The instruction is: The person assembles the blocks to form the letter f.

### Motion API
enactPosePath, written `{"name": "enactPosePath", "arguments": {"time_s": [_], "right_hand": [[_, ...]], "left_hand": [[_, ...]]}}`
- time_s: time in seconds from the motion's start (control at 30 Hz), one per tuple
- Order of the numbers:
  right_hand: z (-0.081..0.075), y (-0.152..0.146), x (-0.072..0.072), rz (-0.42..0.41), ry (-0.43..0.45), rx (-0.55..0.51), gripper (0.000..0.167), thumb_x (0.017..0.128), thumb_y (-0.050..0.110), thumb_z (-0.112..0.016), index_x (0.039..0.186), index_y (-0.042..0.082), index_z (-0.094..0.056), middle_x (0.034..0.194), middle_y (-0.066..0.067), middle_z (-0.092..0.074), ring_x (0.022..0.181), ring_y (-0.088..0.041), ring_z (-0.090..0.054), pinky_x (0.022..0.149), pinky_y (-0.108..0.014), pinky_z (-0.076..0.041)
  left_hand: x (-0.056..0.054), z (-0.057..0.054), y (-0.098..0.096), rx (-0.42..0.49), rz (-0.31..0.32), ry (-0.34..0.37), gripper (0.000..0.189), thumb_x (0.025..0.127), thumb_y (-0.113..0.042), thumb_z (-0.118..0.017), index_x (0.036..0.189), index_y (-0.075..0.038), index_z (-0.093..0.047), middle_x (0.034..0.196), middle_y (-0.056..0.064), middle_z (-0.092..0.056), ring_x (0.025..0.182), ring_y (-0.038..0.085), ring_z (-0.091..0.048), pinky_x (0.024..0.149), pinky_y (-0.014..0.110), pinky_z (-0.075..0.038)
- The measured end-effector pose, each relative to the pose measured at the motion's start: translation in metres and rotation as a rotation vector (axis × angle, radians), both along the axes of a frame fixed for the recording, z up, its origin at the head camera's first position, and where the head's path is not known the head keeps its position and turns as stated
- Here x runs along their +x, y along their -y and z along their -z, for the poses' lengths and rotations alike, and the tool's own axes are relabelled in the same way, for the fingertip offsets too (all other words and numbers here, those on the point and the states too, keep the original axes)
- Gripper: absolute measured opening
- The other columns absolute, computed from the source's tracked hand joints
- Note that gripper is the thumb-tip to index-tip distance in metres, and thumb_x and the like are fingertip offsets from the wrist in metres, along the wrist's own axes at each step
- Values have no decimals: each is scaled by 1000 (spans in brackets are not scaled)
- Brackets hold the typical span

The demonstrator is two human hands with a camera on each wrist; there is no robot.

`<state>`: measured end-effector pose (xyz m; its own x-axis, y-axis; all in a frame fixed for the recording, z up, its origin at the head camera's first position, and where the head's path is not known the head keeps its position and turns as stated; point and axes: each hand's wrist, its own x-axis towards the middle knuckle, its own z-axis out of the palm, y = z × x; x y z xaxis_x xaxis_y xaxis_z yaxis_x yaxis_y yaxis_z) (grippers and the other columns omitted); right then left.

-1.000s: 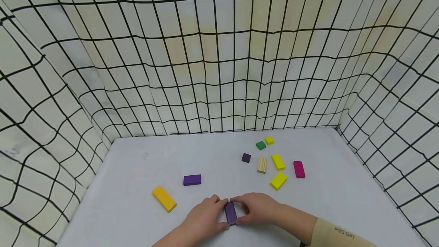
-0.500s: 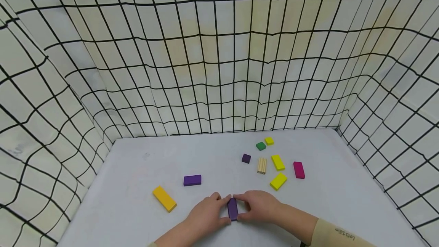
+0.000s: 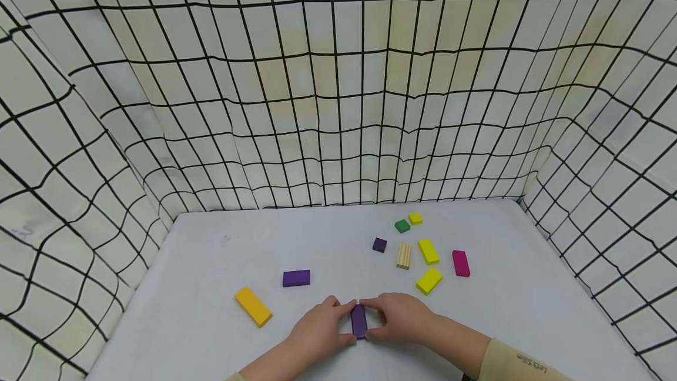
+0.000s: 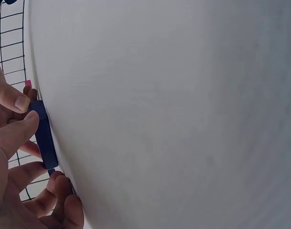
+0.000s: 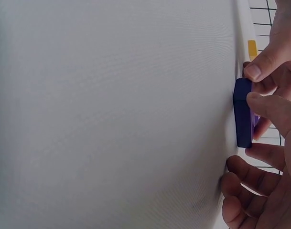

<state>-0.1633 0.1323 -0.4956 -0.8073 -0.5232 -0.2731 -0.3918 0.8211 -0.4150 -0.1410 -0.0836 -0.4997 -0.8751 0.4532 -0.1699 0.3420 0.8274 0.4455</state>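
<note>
Near the front of the white table, a long purple block [image 3: 359,322] lies with its length pointing away from me. My left hand [image 3: 319,330] holds it from the left, thumb at the near end and index finger at the far end. From the right, my right hand [image 3: 403,318] grips it the same way. Both thumbs meet the dark-looking block [image 4: 46,136] in the left wrist view. The right wrist view shows the block [image 5: 242,114] between the fingers of both hands, the other fingers curled beside it.
Left of my hands lie an orange block [image 3: 253,306] and another purple block [image 3: 297,278]. Behind to the right are yellow blocks [image 3: 429,280], a ridged wooden piece [image 3: 404,256], a dark cube [image 3: 379,244], a green block [image 3: 402,226] and a magenta block [image 3: 461,263]. Black netting [image 3: 338,128] surrounds the table.
Both hands have shifted the purple block slightly right and away from me, turning it a little straighter. Over the last half second they have stayed almost still.
</note>
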Motion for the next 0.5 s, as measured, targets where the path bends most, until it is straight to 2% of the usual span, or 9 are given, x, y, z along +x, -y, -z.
{"name": "enactPosePath", "arguments": {"time_s": [0.23, 0.5], "right_hand": [[0, 0, 0, -6, 3, -13, 62, 81, 46, -78, 137, 27, -61, 84, 16, -56, 70, -6, -47, 67, -23, -45], [-4, -4, -2, 6, 18, -50, 62, 83, 46, -76, 139, 29, -58, 77, 14, -53, 71, -6, -47, 64, -22, -44]], "left_hand": [[2, 0, -1, 15, -11, 0, 63, 80, -42, -81, 137, -24, -61, 97, -2, -56, 73, 9, -49, 67, 27, -48], [3, -1, -1, 17, 2, -3, 60, 81, -40, -80, 136, -25, -63, 96, -3, -55, 73, 8, -48, 65, 26, -47]]}}
